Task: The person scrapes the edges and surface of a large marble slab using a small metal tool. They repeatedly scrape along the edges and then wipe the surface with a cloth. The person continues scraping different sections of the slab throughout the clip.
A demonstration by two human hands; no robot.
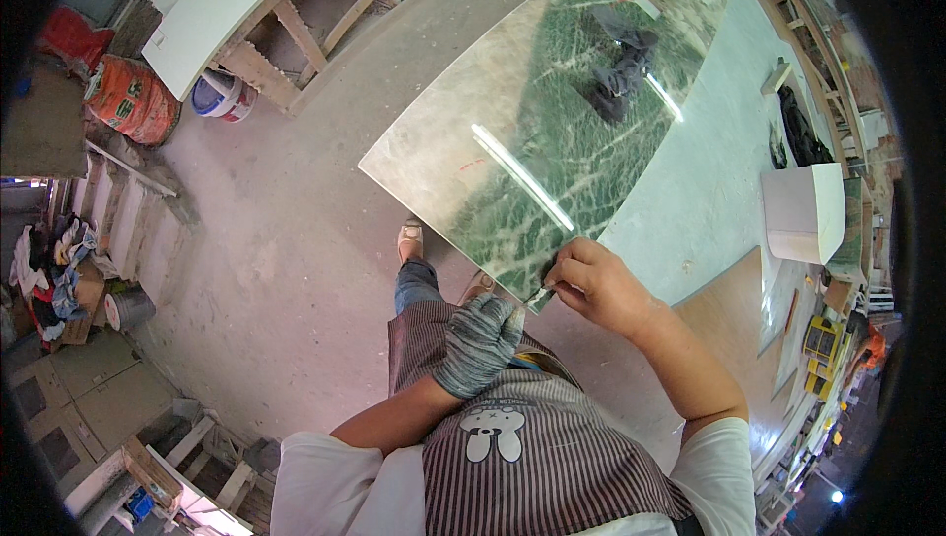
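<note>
Grey floor surrounds the slab at one o'clock. Right hand pinches something unclear at its six-o'clock corner; gloved left hand is clenched. Hard pressure could chip that corner.

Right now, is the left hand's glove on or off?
On: the grey glove wraps around the left hand, with bare forearm showing past its cuff.

Item in right grip unclear, right shoe part-hidden; tabletop cropped
</note>
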